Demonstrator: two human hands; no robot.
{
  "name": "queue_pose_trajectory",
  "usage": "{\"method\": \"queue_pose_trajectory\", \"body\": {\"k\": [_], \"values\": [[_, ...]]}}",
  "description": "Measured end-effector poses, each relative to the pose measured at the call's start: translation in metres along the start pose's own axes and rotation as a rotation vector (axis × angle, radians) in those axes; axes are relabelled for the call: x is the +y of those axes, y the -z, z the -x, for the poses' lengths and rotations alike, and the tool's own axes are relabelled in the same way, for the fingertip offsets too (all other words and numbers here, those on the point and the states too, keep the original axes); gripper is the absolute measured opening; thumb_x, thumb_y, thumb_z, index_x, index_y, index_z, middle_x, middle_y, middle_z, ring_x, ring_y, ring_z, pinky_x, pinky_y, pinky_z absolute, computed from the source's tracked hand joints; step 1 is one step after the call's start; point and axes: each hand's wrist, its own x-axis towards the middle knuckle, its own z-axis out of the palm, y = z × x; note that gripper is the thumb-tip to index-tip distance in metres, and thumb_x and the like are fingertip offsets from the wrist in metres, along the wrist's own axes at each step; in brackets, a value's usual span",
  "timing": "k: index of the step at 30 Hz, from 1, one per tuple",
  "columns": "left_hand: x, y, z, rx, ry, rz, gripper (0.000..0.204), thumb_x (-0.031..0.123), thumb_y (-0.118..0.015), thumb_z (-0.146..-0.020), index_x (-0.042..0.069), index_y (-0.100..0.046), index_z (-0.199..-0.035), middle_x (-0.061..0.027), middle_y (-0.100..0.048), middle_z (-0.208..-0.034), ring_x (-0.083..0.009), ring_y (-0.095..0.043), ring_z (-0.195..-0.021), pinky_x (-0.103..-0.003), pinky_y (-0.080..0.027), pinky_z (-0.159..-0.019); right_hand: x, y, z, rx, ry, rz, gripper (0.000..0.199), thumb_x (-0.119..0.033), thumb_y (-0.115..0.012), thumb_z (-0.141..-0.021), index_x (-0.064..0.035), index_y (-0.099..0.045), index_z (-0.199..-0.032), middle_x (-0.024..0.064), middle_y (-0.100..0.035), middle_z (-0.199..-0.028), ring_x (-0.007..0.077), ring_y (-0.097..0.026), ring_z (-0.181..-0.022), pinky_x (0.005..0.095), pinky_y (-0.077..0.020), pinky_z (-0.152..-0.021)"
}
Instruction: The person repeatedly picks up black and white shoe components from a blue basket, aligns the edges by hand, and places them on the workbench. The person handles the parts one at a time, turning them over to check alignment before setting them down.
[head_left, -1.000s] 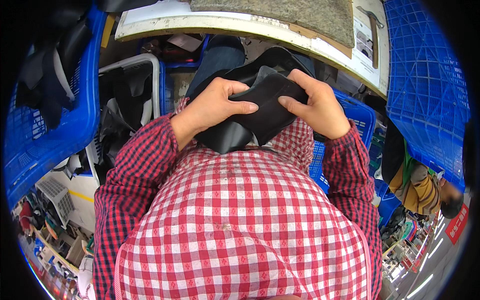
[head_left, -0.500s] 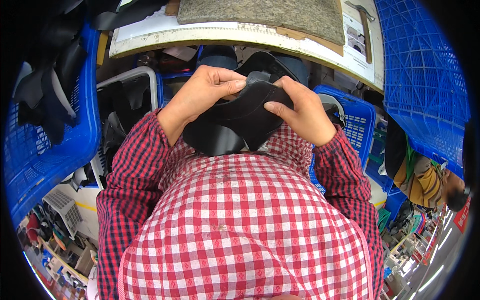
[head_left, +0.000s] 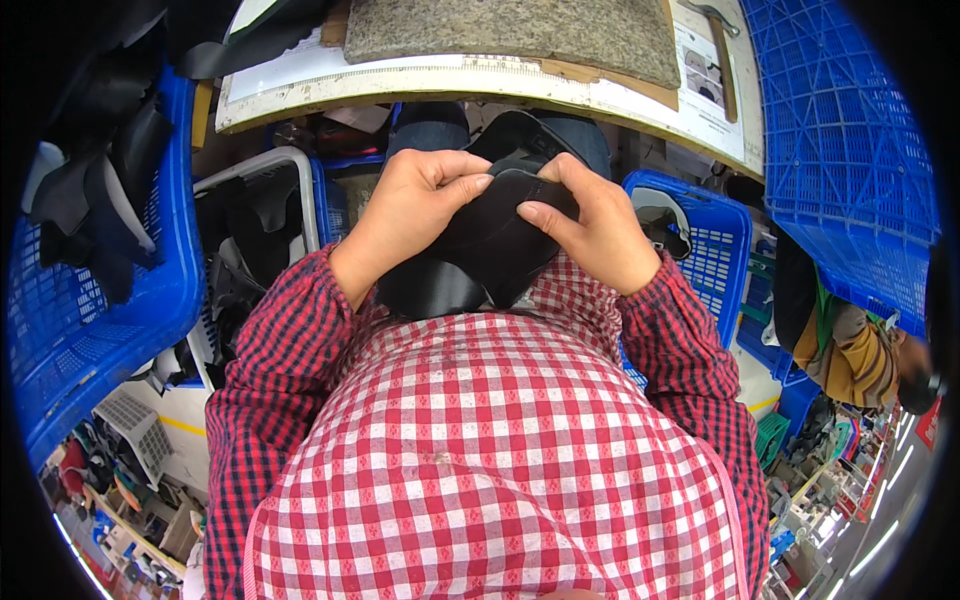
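Note:
Above my lap I hold a black leather shoe upper (head_left: 505,230), its shiny lower flap hanging toward my apron. My left hand (head_left: 425,205) pinches its upper left edge between thumb and bent fingers. On the other side my right hand (head_left: 590,215) is closed on the top edge, thumb flat on the near face and fingers tucked behind. The fingertips of both hands are partly hidden by the leather. A further black piece of the upper stands up behind the edge between the hands.
Ahead is a workbench with a stone slab (head_left: 510,38) and a hammer (head_left: 722,70). Blue crates stand at left (head_left: 150,300) and right (head_left: 850,150); the left one holds black leather pieces. A grey-rimmed basket (head_left: 300,185) is beside my left arm. Another person (head_left: 850,350) is at far right.
My hands have drawn slightly closer together along the upper's edge. The right thumb has slid a little to the left. Both hands still grip the upper.

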Motion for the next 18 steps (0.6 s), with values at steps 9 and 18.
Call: {"method": "queue_pose_trajectory", "body": {"k": [9, 18], "values": [[0.003, -0.001, -0.001, 0.005, -0.149, -0.241, 0.021, 0.001, -0.067, -0.098, -0.007, -0.075, -0.116, -0.0079, -0.08, -0.099, -0.0106, -0.072, -0.089, -0.025, -0.058, -0.082, 0.003, -0.002, 0.002, 0.015, -0.044, 0.008, 0.038, -0.018, -0.083, -0.091, -0.002, -0.057, -0.112, 0.0143, -0.067, -0.092, 0.0275, -0.071, -0.085, 0.035, -0.0545, -0.075], [-0.014, 0.005, -0.014, 0.061, 0.103, 0.052, 0.022, 0.01, -0.075, -0.096, -0.007, -0.077, -0.109, -0.0023, -0.073, -0.082, -0.0057, -0.06, -0.071, -0.025, -0.05, -0.064, -0.004, -0.002, 0.004, 0.051, -0.021, -0.129, 0.049, -0.022, -0.086, -0.086, -0.0039, -0.055, -0.12, 0.0152, -0.069, -0.102, 0.0384, -0.071, -0.098, 0.0415, -0.0567, -0.081]]}}
